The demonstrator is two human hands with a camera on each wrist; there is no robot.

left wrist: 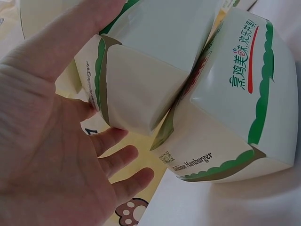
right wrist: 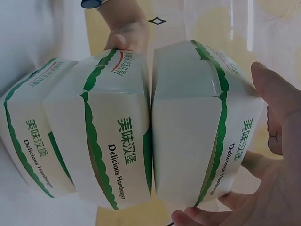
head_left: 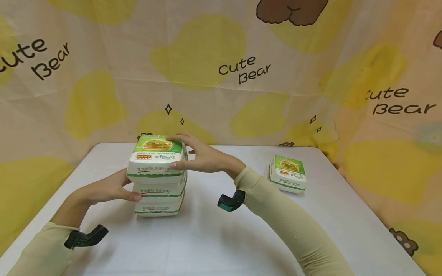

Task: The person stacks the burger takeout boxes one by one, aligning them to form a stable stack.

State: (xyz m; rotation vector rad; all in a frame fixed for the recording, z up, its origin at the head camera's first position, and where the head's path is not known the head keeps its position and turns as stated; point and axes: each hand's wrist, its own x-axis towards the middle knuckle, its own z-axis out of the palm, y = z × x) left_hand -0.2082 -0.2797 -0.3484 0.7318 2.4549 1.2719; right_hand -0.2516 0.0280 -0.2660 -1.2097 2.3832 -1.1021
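Note:
Three hamburger boxes, white with green trim, stand stacked at the left of the table. My right hand (head_left: 203,155) holds the top box (head_left: 157,157), its thumb on the front and fingers reaching over the top toward the far side. Around the left of the middle box (head_left: 160,190) is my left hand (head_left: 108,188), thumb at the front face, other fingers behind. In the left wrist view those fingers look loosely spread near the box's back edge. The bottom box (head_left: 157,207) rests on the table. In the right wrist view the top box (right wrist: 188,132) sits slightly askew against the middle one (right wrist: 117,141).
Another hamburger box (head_left: 288,174) lies alone at the right of the white table (head_left: 214,245), beyond my right forearm. A patterned cloth (head_left: 207,50) hangs behind the table. Dark camera bands (head_left: 232,201) sit on both wrists.

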